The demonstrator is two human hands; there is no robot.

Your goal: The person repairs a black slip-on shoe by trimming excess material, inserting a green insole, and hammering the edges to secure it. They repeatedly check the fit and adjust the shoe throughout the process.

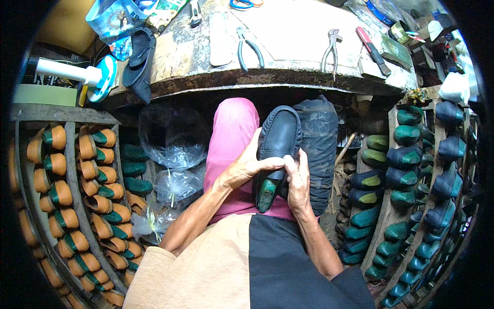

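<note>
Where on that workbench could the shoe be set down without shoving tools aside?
The pale sheet on the workbench is bare between the blue-handled pliers and the pincers. The bench's left end, with a dark shoe, and its right end are crowded. Both hands grip the black shoe.

The black slip-on shoe [279, 138] looks like smooth, faintly glossy leather, stretched over a glossy green plastic last [267, 192]. Beyond the shoe, the worn workbench top [288, 31] is rough and matt, bearing dull metal pliers [249, 49].

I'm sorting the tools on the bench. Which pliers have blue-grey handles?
The pliers left of centre on the bench. The pincers to their right are bare metal.
</note>
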